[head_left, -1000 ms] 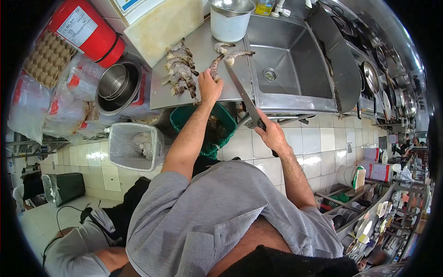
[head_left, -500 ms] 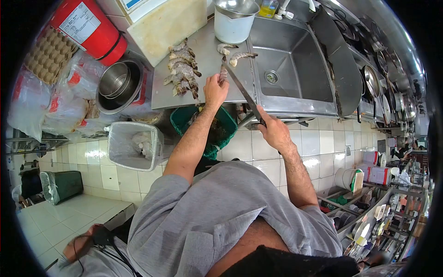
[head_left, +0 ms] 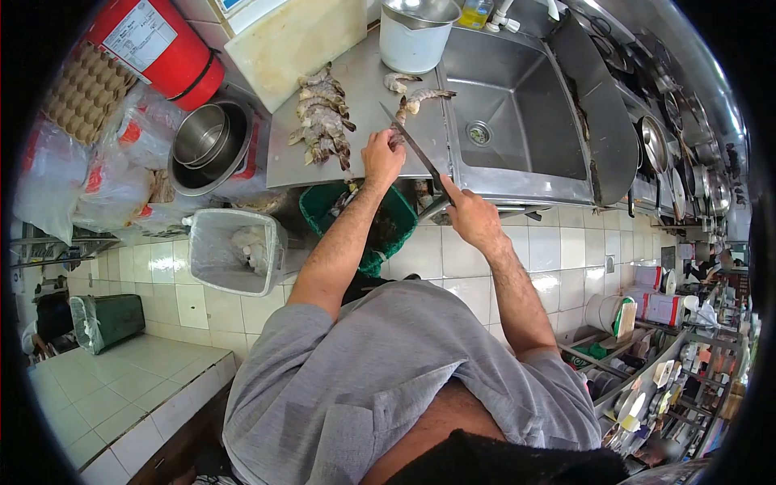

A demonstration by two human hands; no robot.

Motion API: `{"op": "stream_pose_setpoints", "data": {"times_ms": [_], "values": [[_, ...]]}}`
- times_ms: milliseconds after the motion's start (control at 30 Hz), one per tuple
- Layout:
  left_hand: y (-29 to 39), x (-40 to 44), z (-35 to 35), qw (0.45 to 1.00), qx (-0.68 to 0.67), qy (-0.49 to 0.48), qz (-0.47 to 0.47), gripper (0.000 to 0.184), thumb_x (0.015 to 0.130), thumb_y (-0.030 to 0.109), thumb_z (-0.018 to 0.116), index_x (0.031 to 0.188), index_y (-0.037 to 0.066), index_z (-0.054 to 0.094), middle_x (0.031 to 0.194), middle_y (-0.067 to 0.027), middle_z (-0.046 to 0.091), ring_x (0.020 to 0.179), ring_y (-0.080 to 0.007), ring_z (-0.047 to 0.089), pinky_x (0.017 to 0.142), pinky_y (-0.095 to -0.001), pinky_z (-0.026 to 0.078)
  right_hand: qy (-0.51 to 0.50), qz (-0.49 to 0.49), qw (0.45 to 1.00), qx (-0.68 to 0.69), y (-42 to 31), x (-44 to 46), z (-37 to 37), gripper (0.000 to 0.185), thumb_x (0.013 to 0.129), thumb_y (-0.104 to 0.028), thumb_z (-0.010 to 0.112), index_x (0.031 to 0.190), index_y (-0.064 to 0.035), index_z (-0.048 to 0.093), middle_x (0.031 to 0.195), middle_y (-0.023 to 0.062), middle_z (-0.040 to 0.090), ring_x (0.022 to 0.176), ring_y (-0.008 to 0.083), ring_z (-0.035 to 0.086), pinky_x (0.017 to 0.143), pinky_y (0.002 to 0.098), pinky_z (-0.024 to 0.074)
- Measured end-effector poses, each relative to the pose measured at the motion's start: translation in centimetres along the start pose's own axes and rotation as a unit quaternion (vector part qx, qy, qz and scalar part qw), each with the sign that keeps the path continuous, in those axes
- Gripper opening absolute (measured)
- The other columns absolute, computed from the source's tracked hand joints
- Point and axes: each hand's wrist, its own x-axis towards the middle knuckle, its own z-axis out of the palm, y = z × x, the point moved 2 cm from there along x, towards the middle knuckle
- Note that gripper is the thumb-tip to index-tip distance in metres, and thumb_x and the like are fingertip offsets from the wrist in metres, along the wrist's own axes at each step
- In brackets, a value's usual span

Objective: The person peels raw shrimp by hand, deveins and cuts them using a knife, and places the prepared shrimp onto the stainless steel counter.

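My right hand (head_left: 473, 217) is closed round the handle of a long knife (head_left: 419, 152), whose blade points up and left over the steel counter (head_left: 368, 81). Under my left hand (head_left: 382, 158), fingers closed, a shrimp (head_left: 401, 111) is pinned on the counter, its lower part hidden by the fingers. The blade lies across or just above that shrimp; contact is unclear. Two more shrimps, one (head_left: 402, 82) below the white pot (head_left: 415, 44) and one (head_left: 428, 97) by the sink edge, lie nearby. A pile of several shrimps (head_left: 322, 117) sits to the left.
Right of the counter is a steel sink (head_left: 517, 105). A green-lined bin (head_left: 394, 234) stands below the counter edge, with a white bin (head_left: 279, 263) to its left. Metal bowls (head_left: 200, 137) and a red container (head_left: 153, 48) are at the left. A cutting board (head_left: 295, 48) leans behind.
The knife and my right hand have shifted slightly, the blade now crossing near the held shrimp. My left hand stays closed on it. The person at the lower left has mostly left view.
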Motion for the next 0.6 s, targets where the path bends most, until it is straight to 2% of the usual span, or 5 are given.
{"op": "stream_pose_setpoints", "data": {"times_ms": [167, 267, 333, 467, 600], "values": [[0.2, -0.4, -0.5, 0.998, -0.033, 0.031, 0.031, 0.030, 0.077, 0.010, 0.065, 0.106, -0.001, 0.061, 0.098, -0.0144, 0.061, 0.080, -0.0241, 0.065, 0.074, -0.0345, 0.053, 0.040, -0.015, 0.999, 0.022, 0.5, -1.8, -0.4, 0.065, 0.085, -0.014, 0.062, 0.144, -0.0203, 0.035, 0.093, 0.0169, 0.063, 0.080, 0.0359, 0.065, 0.071, 0.0475, 0.0531], [0.1, -0.5, -0.8, 0.996, -0.090, -0.010, 0.003, 0.026, 0.077, 0.013, 0.064, 0.101, 0.004, 0.059, 0.093, -0.0144, 0.059, 0.079, -0.0310, 0.061, 0.073, -0.0432, 0.049, 0.029, -0.006, 0.999, 0.031, 0.2, -3.6, -0.9, 0.065, 0.085, -0.015, 0.062, 0.144, -0.0216, 0.035, 0.093, 0.0161, 0.063, 0.080, 0.0358, 0.065, 0.071, 0.0470, 0.0533], [0.3, -0.4, -0.7, 0.997, -0.066, 0.010, 0.036, 0.021, 0.077, 0.010, 0.064, 0.096, 0.004, 0.059, 0.089, -0.0139, 0.059, 0.070, -0.0298, 0.061, 0.067, -0.0418, 0.051, 0.015, 0.005, 0.999, 0.033, 0.4, -4.7, -1.0, 0.065, 0.085, -0.015, 0.062, 0.144, -0.0221, 0.035, 0.093, 0.0157, 0.063, 0.079, 0.0358, 0.065, 0.071, 0.0466, 0.0534], [0.5, -0.4, -0.9, 0.998, -0.064, 0.007, 0.026, 0.019, 0.076, 0.010, 0.064, 0.094, 0.004, 0.060, 0.088, -0.0130, 0.060, 0.071, -0.0289, 0.062, 0.068, -0.0421, 0.051, 0.000, 0.001, 1.000, 0.023, 0.8, -6.3, -0.6, 0.066, 0.085, -0.014, 0.063, 0.144, -0.0222, 0.035, 0.093, 0.0153, 0.063, 0.079, 0.0354, 0.065, 0.070, 0.0462, 0.0535], [0.5, -0.3, -1.1, 0.998, -0.051, -0.022, 0.013, 0.025, 0.077, 0.007, 0.065, 0.100, -0.001, 0.061, 0.095, -0.0131, 0.060, 0.075, -0.0226, 0.064, 0.071, -0.0342, 0.053, -0.014, 0.012, 1.000, 0.022, 0.8, -6.0, -0.1, 0.066, 0.085, -0.012, 0.063, 0.144, -0.0223, 0.036, 0.093, 0.0160, 0.063, 0.080, 0.0367, 0.064, 0.070, 0.0464, 0.0532]]}}
